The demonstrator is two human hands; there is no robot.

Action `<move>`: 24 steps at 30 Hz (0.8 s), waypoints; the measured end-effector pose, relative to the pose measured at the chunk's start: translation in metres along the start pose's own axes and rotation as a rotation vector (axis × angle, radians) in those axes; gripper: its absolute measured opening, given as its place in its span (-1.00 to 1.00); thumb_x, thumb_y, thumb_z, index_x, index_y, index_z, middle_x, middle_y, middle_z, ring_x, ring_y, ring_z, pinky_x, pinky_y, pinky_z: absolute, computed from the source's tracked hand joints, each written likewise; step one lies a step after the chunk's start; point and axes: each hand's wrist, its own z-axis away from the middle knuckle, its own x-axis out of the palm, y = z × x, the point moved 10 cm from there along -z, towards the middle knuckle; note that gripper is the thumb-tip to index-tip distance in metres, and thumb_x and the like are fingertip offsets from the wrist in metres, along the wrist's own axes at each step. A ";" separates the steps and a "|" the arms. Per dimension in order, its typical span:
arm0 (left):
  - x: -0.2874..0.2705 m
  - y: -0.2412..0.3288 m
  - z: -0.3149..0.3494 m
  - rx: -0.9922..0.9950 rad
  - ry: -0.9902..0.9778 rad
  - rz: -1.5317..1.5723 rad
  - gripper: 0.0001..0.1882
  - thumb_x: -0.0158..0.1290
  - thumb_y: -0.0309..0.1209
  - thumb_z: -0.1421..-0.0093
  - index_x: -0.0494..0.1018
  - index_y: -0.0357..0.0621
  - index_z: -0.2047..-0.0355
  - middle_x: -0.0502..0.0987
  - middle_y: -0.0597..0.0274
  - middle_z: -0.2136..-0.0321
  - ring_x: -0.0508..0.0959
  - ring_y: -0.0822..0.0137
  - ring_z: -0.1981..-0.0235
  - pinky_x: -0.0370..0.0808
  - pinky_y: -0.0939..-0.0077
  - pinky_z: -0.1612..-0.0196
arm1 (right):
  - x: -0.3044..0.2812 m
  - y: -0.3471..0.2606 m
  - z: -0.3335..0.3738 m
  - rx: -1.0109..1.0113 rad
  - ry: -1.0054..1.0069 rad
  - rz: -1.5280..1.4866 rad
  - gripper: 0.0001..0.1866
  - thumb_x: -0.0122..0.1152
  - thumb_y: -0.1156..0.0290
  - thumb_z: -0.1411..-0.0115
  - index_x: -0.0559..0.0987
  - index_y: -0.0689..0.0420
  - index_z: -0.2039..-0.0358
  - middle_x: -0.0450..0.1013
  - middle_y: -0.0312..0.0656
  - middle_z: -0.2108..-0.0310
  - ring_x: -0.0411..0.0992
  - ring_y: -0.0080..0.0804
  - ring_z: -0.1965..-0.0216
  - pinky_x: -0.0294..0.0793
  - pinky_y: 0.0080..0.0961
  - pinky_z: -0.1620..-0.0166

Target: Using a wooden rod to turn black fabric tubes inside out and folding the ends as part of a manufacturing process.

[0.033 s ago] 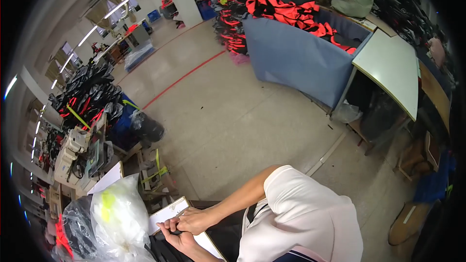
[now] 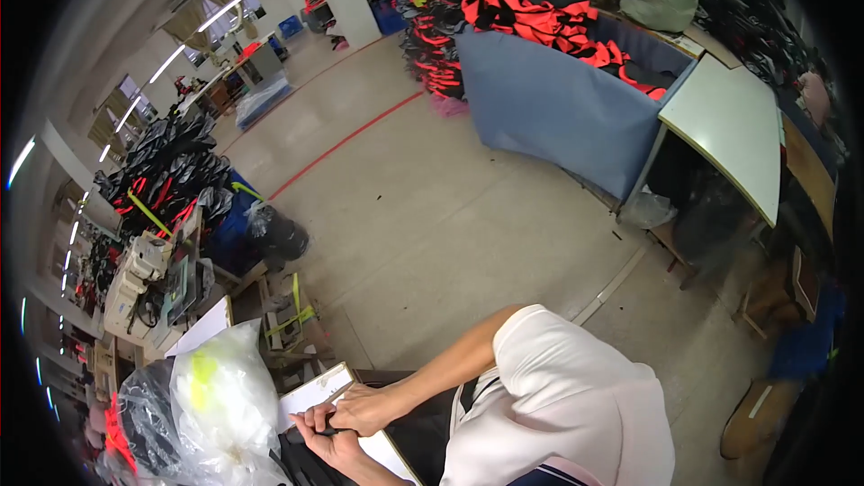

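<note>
Both my hands are together at the lower middle, over a white board with a pale wooden edge [image 2: 317, 389]. My right hand [image 2: 362, 409] reaches in from the right, its fingers closed round a narrow black piece that looks like cloth. Just below, my left hand [image 2: 335, 448] pinches the same piece, thumb and fingers pressed together. Part of the piece is hidden inside the fingers. More black cloth [image 2: 301, 466] hangs or lies beside the left hand. Left of the hands stands a clear plastic bag with white contents [image 2: 225, 387].
A sewing machine [image 2: 139, 274] stands at the left, near a dark heap of garments [image 2: 166, 162]. A black bin-like bundle [image 2: 277, 232] is on the floor. Far right, a blue-grey fabric bin [image 2: 553, 108] holds black and orange-red pieces, next to a white table [image 2: 729, 126].
The whole view has shifted very slightly. Both hands stay in place, with a little more of the black piece showing between them.
</note>
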 end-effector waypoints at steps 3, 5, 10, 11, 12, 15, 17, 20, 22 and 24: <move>0.011 0.053 0.008 0.125 -0.120 0.124 -0.59 0.04 -0.30 -0.22 0.08 0.01 0.66 0.05 0.50 0.76 0.11 0.55 0.72 0.23 0.70 0.50 | -0.047 -0.042 0.033 -0.156 0.200 -0.069 -0.53 0.08 0.47 0.08 0.39 -0.08 0.07 0.38 -0.04 0.64 0.43 -0.07 0.56 0.37 -0.16 0.56; 0.016 0.037 0.021 0.124 -0.054 -0.066 -0.60 0.00 -0.31 -0.24 0.09 0.05 0.67 0.01 0.52 0.77 0.00 0.58 0.79 0.14 0.77 0.66 | -0.022 -0.031 0.025 -0.110 0.097 -0.084 -0.61 0.07 0.46 0.07 0.43 -0.02 0.13 0.38 -0.07 0.68 0.44 -0.08 0.56 0.37 -0.15 0.56; 0.003 0.011 0.025 0.205 0.146 -0.164 -0.78 -0.04 -0.33 -0.26 0.25 0.04 0.53 0.03 0.53 0.76 0.03 0.55 0.73 0.17 0.69 0.60 | -0.012 -0.007 0.003 -0.031 -0.020 0.051 -0.82 0.13 0.24 0.13 0.53 0.05 0.54 0.48 -0.09 0.59 0.48 -0.04 0.50 0.47 -0.17 0.47; 0.022 -0.002 0.037 0.190 0.317 -0.261 -0.85 -0.02 -0.32 -0.25 0.30 0.03 0.46 0.07 0.51 0.75 0.09 0.55 0.72 0.23 0.67 0.56 | -0.020 -0.003 0.013 -0.020 -0.034 -0.012 -0.82 0.14 0.23 0.06 0.52 -0.01 0.43 0.49 -0.10 0.47 0.48 -0.07 0.48 0.47 -0.19 0.46; 0.029 -0.002 0.033 0.152 0.066 -0.202 -0.86 0.01 -0.31 -0.23 0.30 0.03 0.44 0.13 0.48 0.73 0.18 0.56 0.71 0.33 0.62 0.51 | -0.037 -0.011 0.025 -0.062 0.063 -0.012 -0.70 0.20 0.23 0.02 0.51 -0.04 0.24 0.46 -0.13 0.36 0.48 -0.13 0.45 0.47 -0.24 0.43; 0.016 0.016 0.050 0.221 0.055 -0.200 -0.70 -0.03 -0.28 -0.26 0.23 0.00 0.60 0.08 0.50 0.77 0.07 0.56 0.77 0.28 0.57 0.50 | -0.014 -0.020 0.042 -0.028 -0.146 -0.138 -0.51 0.33 0.35 0.08 0.47 0.08 0.08 0.44 -0.10 0.39 0.47 -0.14 0.41 0.46 -0.29 0.40; 0.011 0.015 0.059 0.292 0.094 -0.420 -0.71 -0.01 -0.30 -0.24 0.22 -0.01 0.60 0.16 0.46 0.77 0.13 0.55 0.78 0.36 0.54 0.44 | 0.001 -0.020 0.035 -0.121 -0.057 -0.251 -0.57 0.30 0.48 0.13 0.48 0.20 0.17 0.46 -0.03 0.44 0.47 -0.08 0.44 0.45 -0.23 0.39; 0.008 0.015 0.064 0.371 0.057 -0.247 -0.72 -0.02 -0.32 -0.24 0.23 -0.06 0.59 0.23 0.36 0.77 0.23 0.49 0.78 0.45 0.43 0.37 | 0.026 -0.021 0.019 -0.264 -0.067 -0.211 -0.67 0.21 0.58 0.20 0.46 0.26 0.32 0.46 0.01 0.47 0.46 0.02 0.44 0.44 -0.22 0.41; 0.002 0.030 0.069 0.405 0.040 -0.228 -0.71 -0.03 -0.33 -0.25 0.24 -0.09 0.59 0.26 0.33 0.77 0.26 0.47 0.76 0.45 0.41 0.38 | 0.031 -0.031 0.007 -0.288 -0.102 -0.262 -0.72 0.24 0.59 0.25 0.48 0.24 0.41 0.46 0.01 0.35 0.45 0.03 0.33 0.42 -0.25 0.36; -0.001 0.045 0.081 0.445 0.044 -0.254 -0.71 -0.07 -0.30 -0.28 0.26 -0.13 0.57 0.26 0.30 0.78 0.26 0.45 0.77 0.45 0.43 0.39 | 0.023 -0.042 0.011 -0.346 -0.189 -0.345 -0.66 0.39 0.50 0.28 0.55 0.19 0.39 0.44 -0.03 0.26 0.44 -0.07 0.24 0.43 -0.30 0.23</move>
